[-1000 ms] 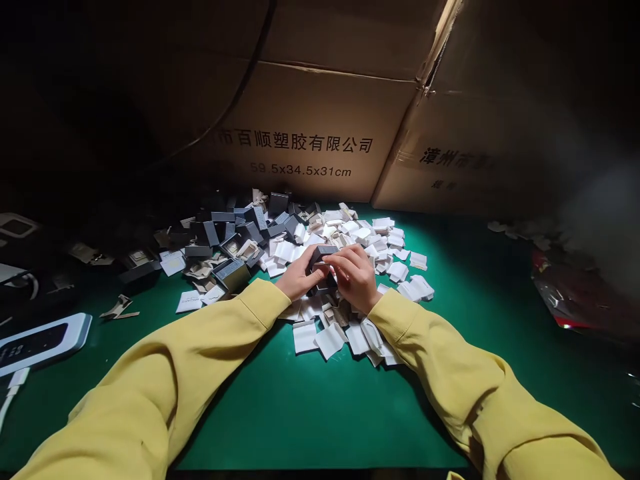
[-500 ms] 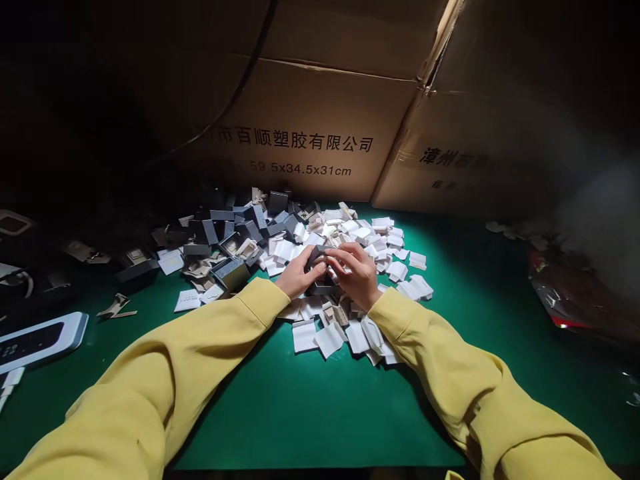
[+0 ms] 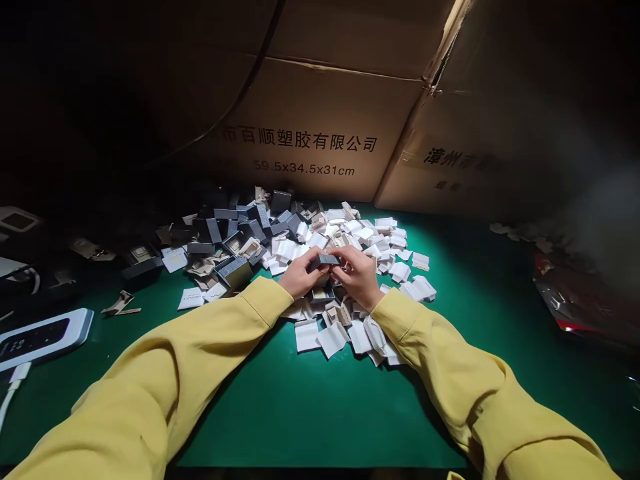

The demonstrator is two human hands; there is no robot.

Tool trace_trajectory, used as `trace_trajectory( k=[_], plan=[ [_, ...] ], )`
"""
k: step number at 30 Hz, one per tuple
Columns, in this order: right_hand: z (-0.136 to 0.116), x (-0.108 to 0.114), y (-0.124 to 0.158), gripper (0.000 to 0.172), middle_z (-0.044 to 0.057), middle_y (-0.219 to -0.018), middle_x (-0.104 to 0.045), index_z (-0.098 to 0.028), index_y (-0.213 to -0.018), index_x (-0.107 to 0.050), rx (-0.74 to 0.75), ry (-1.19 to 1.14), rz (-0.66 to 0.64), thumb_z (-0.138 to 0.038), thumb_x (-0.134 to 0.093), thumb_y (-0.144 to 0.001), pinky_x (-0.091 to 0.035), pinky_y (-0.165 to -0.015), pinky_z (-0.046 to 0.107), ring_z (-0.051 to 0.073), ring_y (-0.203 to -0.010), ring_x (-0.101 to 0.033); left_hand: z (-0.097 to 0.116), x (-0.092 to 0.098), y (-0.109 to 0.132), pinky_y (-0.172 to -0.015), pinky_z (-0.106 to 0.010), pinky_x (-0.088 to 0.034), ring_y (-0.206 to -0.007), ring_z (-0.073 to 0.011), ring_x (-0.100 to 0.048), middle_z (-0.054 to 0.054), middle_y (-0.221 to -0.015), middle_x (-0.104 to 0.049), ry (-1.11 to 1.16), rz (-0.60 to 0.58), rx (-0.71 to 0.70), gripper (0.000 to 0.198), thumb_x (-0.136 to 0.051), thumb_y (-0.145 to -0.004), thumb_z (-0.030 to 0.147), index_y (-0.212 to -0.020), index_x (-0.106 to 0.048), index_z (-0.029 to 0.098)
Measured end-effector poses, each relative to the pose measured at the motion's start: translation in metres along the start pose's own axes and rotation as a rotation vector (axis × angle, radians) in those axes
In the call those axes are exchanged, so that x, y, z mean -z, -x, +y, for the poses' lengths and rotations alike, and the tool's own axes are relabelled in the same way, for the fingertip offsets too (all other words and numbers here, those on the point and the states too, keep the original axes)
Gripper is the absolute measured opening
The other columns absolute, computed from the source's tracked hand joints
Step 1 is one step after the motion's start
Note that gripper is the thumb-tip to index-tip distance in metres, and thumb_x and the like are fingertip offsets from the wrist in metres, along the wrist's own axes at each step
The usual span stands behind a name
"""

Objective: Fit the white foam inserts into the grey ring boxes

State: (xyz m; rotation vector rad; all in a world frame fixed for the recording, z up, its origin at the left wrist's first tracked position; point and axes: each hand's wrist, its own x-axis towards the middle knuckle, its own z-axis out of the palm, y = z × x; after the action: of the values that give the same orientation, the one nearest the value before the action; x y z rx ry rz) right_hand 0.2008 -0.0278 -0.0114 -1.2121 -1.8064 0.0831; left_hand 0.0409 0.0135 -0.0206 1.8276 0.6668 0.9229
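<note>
A small dark grey box point(image 3: 327, 260) is held up between both hands over the middle of the pile. My left hand point(image 3: 302, 272) is closed on the box's left end, thumb toward me. On its right end, my right hand point(image 3: 358, 272) pinches with thumb and fingers. Just below the hands lies another small dark box point(image 3: 321, 293), partly hidden. Folded white card pieces point(image 3: 331, 340) lie in front of and behind the hands. More dark grey boxes point(image 3: 235, 272), some standing open, are heaped to the left.
Large cardboard cartons point(image 3: 320, 107) stand along the back of the green table point(image 3: 320, 413). A white device point(image 3: 45, 339) with a cable lies at the left edge. At the right is a shiny plastic bag point(image 3: 575, 293) with red on it.
The box in my hands has turned, so its long dark side now faces me. My right fingers have moved from over it to its right end. The view has shifted slightly.
</note>
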Motion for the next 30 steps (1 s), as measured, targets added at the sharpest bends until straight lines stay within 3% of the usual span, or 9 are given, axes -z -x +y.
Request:
trace_trajectory(
  k=[6, 8, 13, 15, 17, 20, 23, 26, 30],
  plan=[
    [-0.002, 0.001, -0.003, 0.023, 0.005, -0.09, -0.064, -0.02, -0.099, -0.06, -0.005, -0.03, -0.074, -0.021, -0.053, -0.078, -0.048, -0.066, 0.028, 0.016, -0.074, -0.057, -0.002, 0.0, -0.005, -0.081, -0.03, -0.042, -0.083, -0.0179, -0.054, -0.004, -0.084, -0.059, 0.134, 0.107, 0.049, 0.036, -0.058, -0.075, 0.049, -0.087, -0.057, 0.015],
    [-0.002, 0.001, -0.002, 0.024, 0.005, -0.092, -0.065, -0.02, -0.105, -0.059, 0.009, -0.022, -0.035, -0.027, -0.052, -0.082, -0.048, -0.07, 0.029, 0.017, -0.079, -0.057, -0.002, 0.0, -0.006, -0.083, -0.031, -0.043, -0.087, -0.0193, -0.057, -0.005, -0.09, -0.062, 0.196, 0.174, 0.075, 0.037, -0.061, -0.073, 0.048, -0.09, -0.058, 0.016],
    [0.001, 0.014, -0.009, 0.026, 0.007, -0.088, -0.066, -0.019, -0.089, -0.063, -0.051, 0.09, 0.123, -0.03, -0.04, -0.091, -0.045, -0.078, 0.032, 0.019, -0.086, -0.057, 0.001, -0.003, -0.006, -0.063, -0.032, -0.051, -0.067, -0.0177, -0.064, -0.007, -0.092, -0.067, 0.52, 0.185, 0.299, 0.042, -0.06, -0.072, 0.049, -0.099, -0.053, 0.018],
    [0.002, 0.029, -0.016, 0.032, 0.007, -0.084, -0.065, -0.018, -0.081, -0.063, -0.102, 0.195, 0.028, -0.035, -0.038, -0.092, -0.044, -0.076, 0.032, 0.019, -0.085, -0.057, 0.003, -0.003, -0.006, -0.056, -0.029, -0.05, -0.065, -0.0175, -0.064, -0.008, -0.09, -0.068, 0.585, 0.202, 0.349, 0.042, -0.061, -0.072, 0.047, -0.1, -0.052, 0.018],
    [0.002, 0.048, -0.02, 0.037, 0.006, -0.079, -0.065, -0.019, -0.078, -0.063, -0.164, 0.324, -0.22, -0.044, -0.04, -0.09, -0.042, -0.066, 0.03, 0.019, -0.075, -0.057, 0.004, -0.003, -0.007, -0.053, -0.028, -0.05, -0.065, -0.0181, -0.065, -0.008, -0.087, -0.069, 0.61, 0.218, 0.366, 0.04, -0.062, -0.072, 0.045, -0.098, -0.052, 0.017],
    [-0.002, 0.068, -0.017, 0.035, 0.006, -0.079, -0.066, -0.021, -0.098, -0.062, -0.25, 0.486, -0.578, -0.051, -0.051, -0.083, -0.037, -0.055, 0.027, 0.019, -0.068, -0.058, 0.004, -0.003, -0.007, -0.053, -0.028, -0.05, -0.063, -0.0184, -0.065, -0.008, -0.084, -0.069, 0.623, 0.204, 0.375, 0.037, -0.064, -0.071, 0.044, -0.093, -0.053, 0.015],
    [-0.005, 0.068, -0.006, 0.03, 0.007, -0.089, -0.065, -0.023, -0.103, -0.06, -0.238, 0.564, -0.72, -0.042, -0.057, -0.08, -0.035, -0.053, 0.025, 0.02, -0.073, -0.059, 0.003, -0.003, -0.007, -0.055, -0.029, -0.051, -0.062, -0.0178, -0.064, -0.007, -0.081, -0.069, 0.623, 0.18, 0.37, 0.036, -0.064, -0.07, 0.044, -0.089, -0.053, 0.015],
    [-0.004, 0.058, -0.001, 0.019, 0.005, -0.088, -0.066, -0.023, -0.096, -0.063, -0.23, 0.544, -0.654, -0.03, -0.055, -0.08, -0.036, -0.055, 0.024, 0.018, -0.074, -0.059, 0.002, -0.002, -0.006, -0.056, -0.029, -0.051, -0.062, -0.0182, -0.064, -0.008, -0.078, -0.069, 0.619, 0.147, 0.363, 0.038, -0.064, -0.069, 0.047, -0.087, -0.053, 0.015],
    [0.001, 0.054, -0.006, 0.018, 0.004, -0.08, -0.066, -0.019, -0.092, -0.065, -0.213, 0.367, -0.473, -0.028, -0.055, -0.08, -0.042, -0.062, 0.026, 0.017, -0.069, -0.058, 0.001, 0.0, -0.004, -0.054, -0.029, -0.05, -0.061, -0.0187, -0.064, -0.008, -0.074, -0.069, 0.616, 0.101, 0.362, 0.043, -0.064, -0.066, 0.051, -0.086, -0.055, 0.014]
  ],
)
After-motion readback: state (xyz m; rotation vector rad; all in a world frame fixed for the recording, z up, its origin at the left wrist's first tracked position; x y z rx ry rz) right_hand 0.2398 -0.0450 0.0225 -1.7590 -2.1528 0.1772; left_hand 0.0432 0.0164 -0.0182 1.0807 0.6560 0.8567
